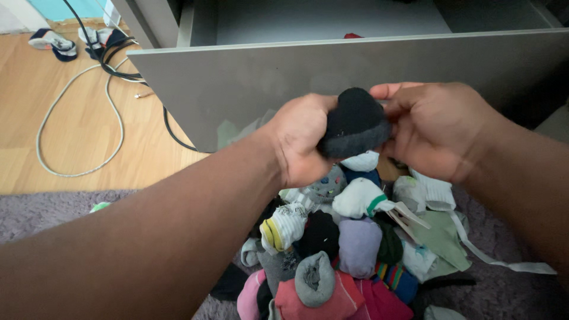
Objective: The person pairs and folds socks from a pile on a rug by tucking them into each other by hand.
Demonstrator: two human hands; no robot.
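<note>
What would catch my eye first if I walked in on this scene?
Most likely the two hands, left hand and right hand, gripping a black rolled sock bundle at the centre of the view. Just below lies a colourful pile of rolled socks on a grey rug. Behind the hands stands an open grey drawer, with white and black cables on the wooden floor to the left.

A balled sock (354,123) sits between the left hand (302,142) and right hand (435,127), above a sock pile (338,249) on a rug (35,213), before an open drawer (332,77), cables (89,89) lying left.
</note>
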